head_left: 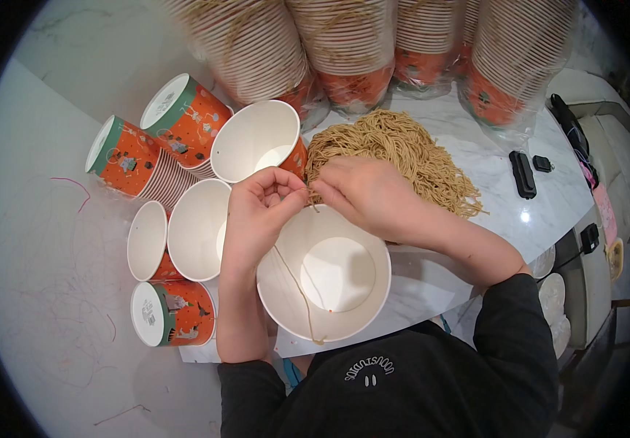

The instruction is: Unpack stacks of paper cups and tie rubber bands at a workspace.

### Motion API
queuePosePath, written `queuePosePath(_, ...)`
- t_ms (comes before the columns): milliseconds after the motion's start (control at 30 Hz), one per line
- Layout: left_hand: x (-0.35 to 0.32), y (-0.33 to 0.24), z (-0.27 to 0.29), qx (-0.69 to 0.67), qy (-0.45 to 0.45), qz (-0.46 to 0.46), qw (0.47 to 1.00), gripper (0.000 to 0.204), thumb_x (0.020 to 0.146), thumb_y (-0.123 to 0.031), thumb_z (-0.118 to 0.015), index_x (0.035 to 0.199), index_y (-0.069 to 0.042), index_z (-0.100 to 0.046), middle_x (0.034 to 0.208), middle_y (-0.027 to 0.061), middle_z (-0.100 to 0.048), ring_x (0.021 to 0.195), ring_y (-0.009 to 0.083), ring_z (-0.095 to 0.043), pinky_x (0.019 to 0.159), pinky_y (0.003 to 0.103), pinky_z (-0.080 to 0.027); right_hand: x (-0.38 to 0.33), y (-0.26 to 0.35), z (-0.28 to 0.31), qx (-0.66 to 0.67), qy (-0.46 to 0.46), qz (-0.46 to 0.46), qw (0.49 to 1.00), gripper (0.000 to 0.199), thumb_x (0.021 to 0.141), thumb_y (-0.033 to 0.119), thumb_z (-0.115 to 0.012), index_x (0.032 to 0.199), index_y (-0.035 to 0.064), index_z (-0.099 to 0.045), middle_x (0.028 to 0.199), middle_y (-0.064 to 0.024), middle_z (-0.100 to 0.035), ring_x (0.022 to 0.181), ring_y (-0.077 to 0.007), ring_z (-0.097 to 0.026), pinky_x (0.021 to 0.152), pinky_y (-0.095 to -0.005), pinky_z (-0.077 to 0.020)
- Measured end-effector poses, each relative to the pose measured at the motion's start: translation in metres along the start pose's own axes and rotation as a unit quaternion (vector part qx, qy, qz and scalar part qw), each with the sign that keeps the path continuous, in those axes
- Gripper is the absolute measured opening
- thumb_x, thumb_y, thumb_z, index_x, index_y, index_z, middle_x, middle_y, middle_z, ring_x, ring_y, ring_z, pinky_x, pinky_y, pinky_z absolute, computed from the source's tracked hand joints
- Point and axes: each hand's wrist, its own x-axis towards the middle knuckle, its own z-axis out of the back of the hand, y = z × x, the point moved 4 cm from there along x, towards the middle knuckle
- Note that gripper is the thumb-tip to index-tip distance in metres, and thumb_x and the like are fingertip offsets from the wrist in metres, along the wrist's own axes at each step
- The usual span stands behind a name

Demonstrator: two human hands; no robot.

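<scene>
Directly in front of me stands a white-lined paper bucket (pixel 280 299), its mouth facing up. My left hand (pixel 267 204) is closed in a pinch on a thin tan cord (pixel 301 289) above the bucket's far rim. Right beside it, my right hand (pixel 366 193) is also closed, its fingertips bent down at the cord's short end; the fingers partly hide what they grip. A length of the cord runs down across the bucket's inside to its near rim. Just beyond my right hand lies a heap of loose tan cords (pixel 410 146).
Tall plastic-wrapped stacks of paper buckets (pixel 348 44) line the back. Open orange buckets (pixel 256 139) and upturned ones (pixel 187 120) crowd the left, one lying on its side (pixel 191 314). A small black device (pixel 522 175) rests at the right of the marble-patterned table (pixel 431 270).
</scene>
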Motion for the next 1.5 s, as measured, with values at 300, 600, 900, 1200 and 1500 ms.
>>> queuePosePath(300,0.0,-0.003,0.001,0.002,0.0,-0.003,1.0,0.009,0.086,0.001,-0.071,0.094,0.003,-0.066,0.081,-0.0021,-0.065,0.068,-0.0007,-0.055,0.061,0.014,-0.042,0.002,0.002,0.011,0.155,-0.027,-0.022,0.987,0.014,0.087,0.012,-0.073,0.096,0.0026,-0.067,0.087,-0.0097,-0.066,0.083,-0.027,-0.068,0.07,-0.0375,-0.0531)
queuePosePath(600,0.0,0.0,0.001,0.003,0.013,0.002,1.0,0.008,0.086,0.002,-0.069,0.094,0.001,-0.066,0.081,-0.0028,-0.064,0.069,-0.0013,-0.054,0.061,0.013,-0.041,0.001,0.005,0.003,0.095,-0.03,0.002,0.995,0.01,0.089,0.011,-0.069,0.097,0.005,-0.067,0.089,-0.0101,-0.065,0.082,-0.0301,-0.066,0.07,-0.0399,-0.0521)
queuePosePath(900,-0.002,-0.004,-0.004,0.107,-0.055,-0.078,0.99,0.005,0.085,0.0,-0.068,0.09,0.0,-0.066,0.08,-0.005,-0.062,0.06,-0.0033,-0.037,0.053,0.016,-0.029,0.001,-0.005,-0.003,0.171,-0.044,-0.048,0.983,0.01,0.093,0.011,-0.067,0.098,0.0029,-0.065,0.087,-0.0098,-0.065,0.078,-0.0248,-0.065,0.069,-0.0353,-0.0516)
queuePosePath(1200,0.001,-0.006,-0.007,0.029,-0.045,-0.085,0.995,0.008,0.091,0.003,-0.068,0.099,0.001,-0.066,0.083,-0.0049,-0.062,0.065,-0.0039,-0.044,0.058,0.013,-0.034,0.006,-0.024,-0.011,0.39,-0.014,-0.161,0.907,0.016,0.095,0.013,-0.068,0.096,-0.002,-0.065,0.08,-0.0022,-0.066,0.072,-0.0069,-0.059,0.066,-0.0253,-0.049)
queuePosePath(1500,0.001,-0.007,-0.003,-0.001,-0.015,-0.068,0.998,0.01,0.091,0.002,-0.069,0.101,0.002,-0.068,0.087,-0.0018,-0.067,0.067,-0.0029,-0.047,0.059,0.014,-0.037,0.007,-0.031,-0.022,0.534,0.039,-0.189,0.823,0.012,0.099,0.015,-0.068,0.099,0.003,-0.064,0.09,0.0026,-0.065,0.079,-0.002,-0.059,0.07,-0.0181,-0.0487)
